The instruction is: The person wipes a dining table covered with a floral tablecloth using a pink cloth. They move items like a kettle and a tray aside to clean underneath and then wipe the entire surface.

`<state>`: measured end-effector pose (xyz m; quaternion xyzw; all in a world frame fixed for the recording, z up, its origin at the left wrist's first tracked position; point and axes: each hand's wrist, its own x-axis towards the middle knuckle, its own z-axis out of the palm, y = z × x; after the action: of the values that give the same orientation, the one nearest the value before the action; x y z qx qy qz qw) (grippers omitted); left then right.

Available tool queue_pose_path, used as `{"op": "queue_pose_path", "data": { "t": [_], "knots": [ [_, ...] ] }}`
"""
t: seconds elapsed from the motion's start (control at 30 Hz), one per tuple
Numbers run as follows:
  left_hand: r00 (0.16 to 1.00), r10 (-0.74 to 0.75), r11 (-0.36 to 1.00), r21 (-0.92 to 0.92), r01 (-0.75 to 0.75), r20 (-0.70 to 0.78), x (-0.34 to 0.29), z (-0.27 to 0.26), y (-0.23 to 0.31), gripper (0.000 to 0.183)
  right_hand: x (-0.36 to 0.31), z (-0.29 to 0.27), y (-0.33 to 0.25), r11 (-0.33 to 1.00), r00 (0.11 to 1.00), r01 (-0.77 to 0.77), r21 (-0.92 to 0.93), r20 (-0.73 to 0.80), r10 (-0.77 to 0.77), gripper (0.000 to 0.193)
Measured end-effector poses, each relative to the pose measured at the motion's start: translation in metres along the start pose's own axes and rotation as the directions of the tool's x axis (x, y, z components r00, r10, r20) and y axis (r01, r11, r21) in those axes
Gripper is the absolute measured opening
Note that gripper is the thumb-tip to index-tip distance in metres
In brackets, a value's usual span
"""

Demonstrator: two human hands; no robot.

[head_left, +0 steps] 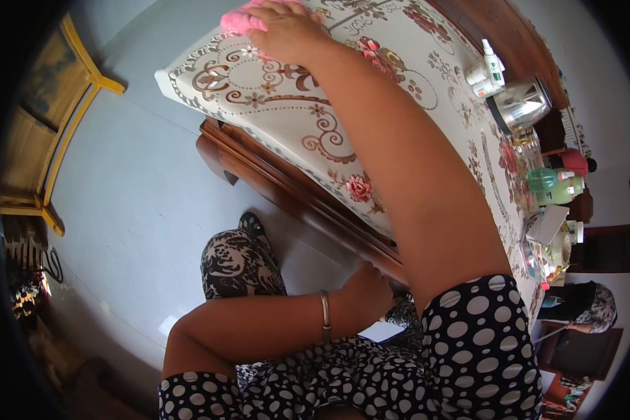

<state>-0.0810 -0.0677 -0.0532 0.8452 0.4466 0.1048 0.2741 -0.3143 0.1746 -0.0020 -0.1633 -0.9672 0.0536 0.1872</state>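
Note:
My right hand (287,33) is stretched across the table at the upper middle, pressing a pink cloth (239,21) onto the tabletop near its far left corner. Its fingers lie over the cloth. Under it, the white tablecloth (259,98) carries brown scrolls and red flowers. My left hand (368,294) is drawn in low before my body, beside the table's wooden edge, with its fingers curled closed. Whatever it might hold is hidden. A metal bangle (325,311) circles the left wrist.
Along the table's right side stand a white spray bottle (493,63), a shiny metal kettle (525,105), green bottles (556,185) and several small containers. A yellow wooden frame (70,140) is at the far left. Another person (598,308) bends at the right, holding a stick.

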Motion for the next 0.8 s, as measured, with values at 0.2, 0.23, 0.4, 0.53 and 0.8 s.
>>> {"op": "queue_pose_path", "data": {
  "t": [0.2,0.23,0.4,0.53,0.8],
  "knots": [
    [1.000,0.006,0.992,0.129,-0.007,0.009,0.006,0.006,0.000,0.011,-0.084,-0.051,0.080,0.951,0.959,-0.282,-0.123,-0.020,0.282,0.056],
    [1.000,0.016,0.986,0.169,-0.015,-0.007,0.008,0.009,0.001,0.011,-0.105,-0.061,0.092,0.935,0.945,-0.327,-0.139,-0.042,0.324,0.055],
    [0.986,0.117,0.941,0.329,-0.073,-0.117,0.022,0.025,0.001,0.012,-0.216,-0.112,0.131,0.841,0.883,-0.469,-0.269,-0.145,0.446,0.053],
    [0.992,0.102,0.933,0.351,-0.072,-0.068,0.039,0.052,-0.009,0.014,-0.305,-0.141,0.141,0.822,0.864,-0.500,-0.272,-0.223,0.452,0.049],
    [0.980,0.151,0.930,0.356,-0.096,-0.131,0.031,0.041,-0.008,0.015,-0.507,-0.225,0.108,0.754,0.821,-0.571,-0.324,-0.219,0.528,0.043]
  ]
}}
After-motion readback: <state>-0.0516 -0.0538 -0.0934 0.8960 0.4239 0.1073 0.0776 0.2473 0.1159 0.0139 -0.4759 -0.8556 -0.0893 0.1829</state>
